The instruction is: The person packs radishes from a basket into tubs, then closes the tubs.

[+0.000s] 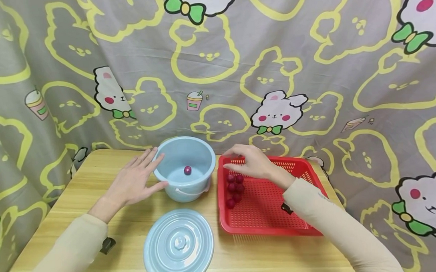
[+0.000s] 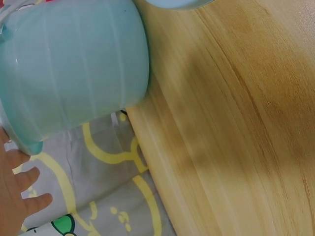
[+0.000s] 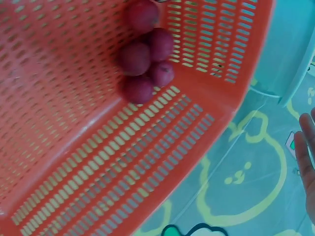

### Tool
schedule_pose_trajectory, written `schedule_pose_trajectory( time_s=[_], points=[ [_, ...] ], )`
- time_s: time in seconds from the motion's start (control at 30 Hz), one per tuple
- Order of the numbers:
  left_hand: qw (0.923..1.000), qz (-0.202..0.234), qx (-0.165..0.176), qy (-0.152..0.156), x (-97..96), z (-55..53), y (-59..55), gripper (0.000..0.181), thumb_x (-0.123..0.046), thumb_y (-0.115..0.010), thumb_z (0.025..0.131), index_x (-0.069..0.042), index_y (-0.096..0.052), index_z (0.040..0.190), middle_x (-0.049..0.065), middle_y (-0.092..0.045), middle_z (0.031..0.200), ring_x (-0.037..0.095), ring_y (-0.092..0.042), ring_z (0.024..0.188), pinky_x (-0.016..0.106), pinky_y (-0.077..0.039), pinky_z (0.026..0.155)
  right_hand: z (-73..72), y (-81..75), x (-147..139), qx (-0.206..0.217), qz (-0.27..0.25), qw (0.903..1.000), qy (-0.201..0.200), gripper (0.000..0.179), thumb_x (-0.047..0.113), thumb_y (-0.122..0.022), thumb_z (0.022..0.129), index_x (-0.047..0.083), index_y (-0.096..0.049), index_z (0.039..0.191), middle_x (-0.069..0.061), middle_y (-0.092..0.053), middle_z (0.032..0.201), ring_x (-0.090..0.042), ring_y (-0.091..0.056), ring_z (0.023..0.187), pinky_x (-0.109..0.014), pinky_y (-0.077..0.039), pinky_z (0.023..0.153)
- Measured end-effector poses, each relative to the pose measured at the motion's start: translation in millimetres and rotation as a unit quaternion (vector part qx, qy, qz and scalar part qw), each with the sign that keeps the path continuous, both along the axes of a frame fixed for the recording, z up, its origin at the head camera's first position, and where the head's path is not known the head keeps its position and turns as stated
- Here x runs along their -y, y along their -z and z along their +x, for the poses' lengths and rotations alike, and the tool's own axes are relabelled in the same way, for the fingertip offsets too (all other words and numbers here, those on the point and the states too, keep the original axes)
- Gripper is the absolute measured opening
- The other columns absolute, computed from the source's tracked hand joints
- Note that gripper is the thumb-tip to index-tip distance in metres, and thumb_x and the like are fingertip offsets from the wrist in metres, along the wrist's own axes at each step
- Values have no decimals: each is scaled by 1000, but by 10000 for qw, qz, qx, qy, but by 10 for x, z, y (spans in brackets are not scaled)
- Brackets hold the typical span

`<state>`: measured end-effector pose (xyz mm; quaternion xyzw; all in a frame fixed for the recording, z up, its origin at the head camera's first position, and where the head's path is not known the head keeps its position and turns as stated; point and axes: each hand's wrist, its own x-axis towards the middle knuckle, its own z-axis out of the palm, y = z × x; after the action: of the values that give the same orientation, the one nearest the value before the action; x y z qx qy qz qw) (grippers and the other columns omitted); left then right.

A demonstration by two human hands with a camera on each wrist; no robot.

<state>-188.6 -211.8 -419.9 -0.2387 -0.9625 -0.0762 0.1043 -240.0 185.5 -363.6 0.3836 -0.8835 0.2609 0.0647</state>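
Note:
A light blue bucket stands on the table with one red grape at its bottom. My left hand is at the bucket's left rim, fingers extended and thumb spread along the near side. In the left wrist view, its fingertips show beside the bucket's rim. Over the left end of a red perforated basket hovers my right hand, thumb and fingers apart with nothing between them. Below it, several red grapes lie in the basket along its left wall; the right wrist view shows them close up.
A round blue lid with a central knob lies on the wooden table, in front of the bucket. Behind the table hangs a grey patterned curtain, close to the back edge. The bucket's white handle hangs down in front.

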Motion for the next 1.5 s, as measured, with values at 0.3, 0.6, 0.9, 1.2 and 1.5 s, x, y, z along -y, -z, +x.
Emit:
schedule_pose_trajectory(
  time_s=[0.3, 0.6, 0.9, 1.2, 1.5],
  points=[
    [10000, 27, -15, 5, -14, -4, -4, 92, -68, -57, 98, -11, -33, 166, 19, -24, 176, 43, -31, 160, 63, -36, 127, 71, 110, -320, -83, 66, 9998, 170, 31, 23, -87, 89, 15, -78, 117, -4, -80, 110, -22, -76, 97, -44, -65, 84],
    [10000, -17, 20, -23, -4, -3, -3, 93, -68, -57, 98, -12, -33, 167, 19, -23, 176, 44, -30, 161, 63, -35, 127, 92, 253, -575, 209, 425, 9975, 533, 33, 29, -87, 89, 14, -78, 117, -4, -80, 111, -22, -75, 97, -41, -64, 84],
    [10000, 40, -57, 8, -3, -5, 7, 92, -68, -59, 97, -10, -35, 166, 19, -25, 175, 44, -32, 160, 64, -36, 126, 88, 500, -664, 611, 814, 9931, 589, 33, 27, -86, 89, 14, -77, 118, -8, -81, 114, -21, -75, 104, -43, -64, 94],
    [10000, 49, -51, -2, 2, -4, 9, 92, -68, -58, 98, -11, -35, 166, 19, -25, 175, 44, -33, 159, 64, -37, 125, 3, 715, -663, 806, 1248, 9868, 647, 38, 33, -84, 91, 10, -77, 121, -6, -80, 116, -21, -75, 106, -44, -63, 94],
    [9999, -15, 93, -52, 2, -9, 7, 94, -70, -57, 97, -12, -32, 167, 17, -21, 177, 42, -28, 162, 62, -34, 128, -104, 911, -632, 818, 1678, 9810, 523, 34, 33, -83, 91, 13, -79, 118, 0, -81, 109, -15, -73, 92, -32, -61, 80]
  ],
)
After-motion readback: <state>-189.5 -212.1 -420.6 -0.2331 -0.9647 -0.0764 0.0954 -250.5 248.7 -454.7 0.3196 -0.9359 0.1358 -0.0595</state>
